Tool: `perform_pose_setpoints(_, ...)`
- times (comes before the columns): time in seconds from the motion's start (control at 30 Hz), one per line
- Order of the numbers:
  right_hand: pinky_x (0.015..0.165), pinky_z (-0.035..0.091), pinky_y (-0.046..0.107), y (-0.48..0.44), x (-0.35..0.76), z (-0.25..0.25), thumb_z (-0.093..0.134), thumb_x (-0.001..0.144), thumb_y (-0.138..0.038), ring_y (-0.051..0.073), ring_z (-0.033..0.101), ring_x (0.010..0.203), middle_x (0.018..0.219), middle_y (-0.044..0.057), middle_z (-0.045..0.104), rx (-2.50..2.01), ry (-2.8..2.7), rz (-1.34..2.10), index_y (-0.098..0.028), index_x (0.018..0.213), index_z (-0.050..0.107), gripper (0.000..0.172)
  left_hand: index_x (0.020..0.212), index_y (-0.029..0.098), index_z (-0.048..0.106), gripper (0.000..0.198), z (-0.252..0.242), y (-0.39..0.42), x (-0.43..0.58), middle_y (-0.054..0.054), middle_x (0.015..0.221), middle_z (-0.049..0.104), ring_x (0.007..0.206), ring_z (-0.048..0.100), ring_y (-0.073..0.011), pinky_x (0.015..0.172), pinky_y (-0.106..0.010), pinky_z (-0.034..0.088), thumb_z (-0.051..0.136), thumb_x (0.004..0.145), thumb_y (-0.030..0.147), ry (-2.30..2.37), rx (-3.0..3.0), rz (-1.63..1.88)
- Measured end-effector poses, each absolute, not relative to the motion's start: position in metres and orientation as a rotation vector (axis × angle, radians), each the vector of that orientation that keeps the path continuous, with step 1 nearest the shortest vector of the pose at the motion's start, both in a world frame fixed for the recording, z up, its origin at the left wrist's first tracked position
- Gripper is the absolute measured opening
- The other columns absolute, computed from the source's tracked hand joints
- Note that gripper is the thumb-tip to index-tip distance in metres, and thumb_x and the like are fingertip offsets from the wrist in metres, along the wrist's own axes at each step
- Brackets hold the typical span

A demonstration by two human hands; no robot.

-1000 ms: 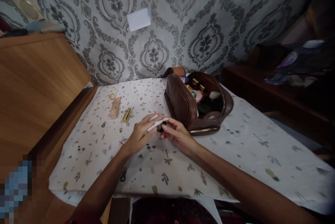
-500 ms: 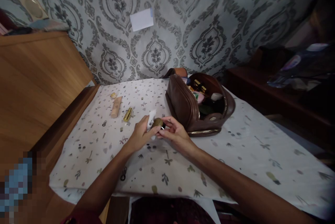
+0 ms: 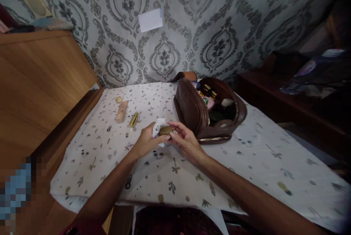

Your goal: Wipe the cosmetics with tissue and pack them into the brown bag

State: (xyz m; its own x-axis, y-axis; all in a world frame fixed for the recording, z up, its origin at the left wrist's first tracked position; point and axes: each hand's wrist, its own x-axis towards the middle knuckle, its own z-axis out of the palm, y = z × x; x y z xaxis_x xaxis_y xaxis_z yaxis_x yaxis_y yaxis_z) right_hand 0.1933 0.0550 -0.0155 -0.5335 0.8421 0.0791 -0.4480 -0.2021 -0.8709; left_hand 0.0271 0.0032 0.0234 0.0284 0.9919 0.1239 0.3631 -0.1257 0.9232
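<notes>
Over the middle of the patterned tablecloth (image 3: 246, 161), my left hand (image 3: 145, 141) is closed on a white wipe (image 3: 158, 126) pressed against a small gold-brown round object (image 3: 166, 130). My right hand (image 3: 184, 140) pinches that gold object from the right side, fingers curled round it. Both hands meet just left of an open brown leather cosmetic pouch (image 3: 192, 110) holding several small bottles and jars.
A beige tube (image 3: 121, 111), a small gold bottle (image 3: 133, 119) and a tiny round cap (image 3: 119, 99) lie on the cloth at the back left. A wooden cabinet (image 3: 35, 81) stands at left. The patterned wall is behind, dark furniture at right.
The white wipe was stretched between my hands a second ago; it is bunched in my left hand against the gold object, which my right hand has turned into view.
</notes>
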Motion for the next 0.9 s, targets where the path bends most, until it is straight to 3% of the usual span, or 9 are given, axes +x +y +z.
perform_pose_setpoints(0.2, 0.082, 0.056, 0.036, 0.059, 0.196, -0.015, 0.084, 0.069, -0.040, 0.018, 0.068, 0.085, 0.094, 0.003, 0.073, -0.581, -1.191, 1.875, -0.023, 0.114, 0.071, 0.051, 0.104, 0.016, 0.064, 0.030, 0.023, 0.004, 0.031, -0.004, 0.092, 0.061, 0.086, 0.057, -0.0184, 0.079, -0.028, 0.045, 0.063, 0.087, 0.041, 1.487, 1.716, 1.166)
perform_pose_setpoints(0.3, 0.081, 0.055, 0.033, 0.060, 0.196, -0.012, 0.086, 0.066, -0.039, 0.018, 0.068, 0.084, 0.095, 0.004, 0.074, -0.607, -1.195, 1.858, -0.022, 0.109, 0.073, 0.047, 0.097, 0.016, 0.064, 0.033, 0.021, 0.003, 0.032, -0.003, 0.086, 0.055, 0.083, 0.054, -0.0182, 0.076, -0.029, 0.043, 0.059, 0.090, 0.047, 1.564, 1.864, 1.204)
perform_pose_setpoints(0.37, 0.080, 0.054, 0.030, 0.060, 0.196, -0.011, 0.087, 0.065, -0.038, 0.016, 0.067, 0.083, 0.095, 0.003, 0.074, -0.602, -1.166, 1.864, -0.022, 0.103, 0.074, 0.043, 0.111, 0.016, 0.064, 0.040, 0.020, 0.002, 0.032, -0.004, 0.092, 0.054, 0.088, 0.053, -0.0195, 0.080, -0.030, 0.044, 0.056, 0.092, 0.050, 1.568, 1.965, 1.189)
perform_pose_setpoints(0.5, 0.078, 0.053, 0.026, 0.060, 0.195, -0.010, 0.089, 0.062, -0.034, 0.013, 0.065, 0.082, 0.093, 0.000, 0.073, -0.569, -1.040, 1.879, -0.024, 0.095, 0.072, 0.038, 0.144, 0.019, 0.046, 0.052, 0.014, -0.003, 0.033, -0.010, 0.116, 0.049, 0.106, 0.052, -0.0214, 0.092, -0.034, 0.045, 0.037, 0.101, 0.047, 1.457, 2.101, 1.205)
perform_pose_setpoints(0.57, 0.079, 0.054, 0.027, 0.060, 0.195, -0.011, 0.089, 0.063, -0.033, 0.014, 0.065, 0.084, 0.094, -0.001, 0.072, -0.552, -1.012, 1.902, -0.024, 0.092, 0.071, 0.036, 0.145, 0.021, 0.047, 0.048, 0.011, -0.004, 0.034, -0.011, 0.123, 0.046, 0.115, 0.050, -0.0218, 0.098, -0.035, 0.044, 0.030, 0.104, 0.040, 1.456, 2.134, 1.246)
perform_pose_setpoints(0.7, 0.073, 0.055, 0.027, 0.061, 0.196, -0.013, 0.088, 0.064, -0.035, 0.014, 0.065, 0.080, 0.094, 0.002, 0.071, -0.519, -1.051, 1.968, -0.021, 0.094, 0.073, 0.037, 0.143, 0.024, 0.050, 0.043, 0.010, -0.003, 0.035, -0.011, 0.127, 0.048, 0.122, 0.049, -0.0221, 0.104, -0.037, 0.041, 0.036, 0.103, 0.031, 1.452, 2.224, 1.269)
perform_pose_setpoints(0.9, 0.054, 0.045, 0.020, 0.062, 0.198, -0.012, 0.082, 0.073, -0.043, 0.013, 0.066, 0.067, 0.081, 0.003, 0.070, -0.491, -1.125, 2.101, -0.017, 0.097, 0.073, 0.037, 0.138, 0.022, 0.054, 0.040, 0.013, 0.001, 0.032, -0.009, 0.115, 0.058, 0.110, 0.056, -0.0190, 0.098, -0.033, 0.044, 0.037, 0.103, 0.032, 1.456, 2.063, 1.329)
